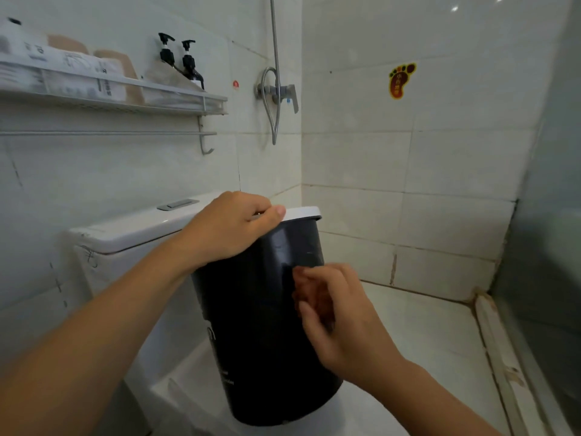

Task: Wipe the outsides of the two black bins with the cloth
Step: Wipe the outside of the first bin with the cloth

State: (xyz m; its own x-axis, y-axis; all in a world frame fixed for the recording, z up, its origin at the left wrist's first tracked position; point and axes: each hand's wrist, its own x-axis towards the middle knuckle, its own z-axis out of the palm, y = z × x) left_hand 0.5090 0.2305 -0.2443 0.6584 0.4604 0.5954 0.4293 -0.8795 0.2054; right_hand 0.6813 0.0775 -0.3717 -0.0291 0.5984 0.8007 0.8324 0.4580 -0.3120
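A glossy black bin (261, 341) with a white rim (303, 212) stands tilted slightly on the closed toilet lid (188, 394). My left hand (229, 228) grips the bin's top edge, with the thumb over the white rim. My right hand (342, 316) is against the bin's right side at mid height, with its fingers curled and the fingertips touching the black wall. The shiny surface reflects that hand. No cloth shows in either hand, and only this one bin is in view.
The toilet cistern (132, 234) sits behind the bin on the left. Above it hangs a white wall shelf (125, 99) with packets and two pump bottles (179, 61). A shower mixer and hose (276, 92) are at the corner. A glass partition (547, 247) stands on the right, above tiled floor (424, 341).
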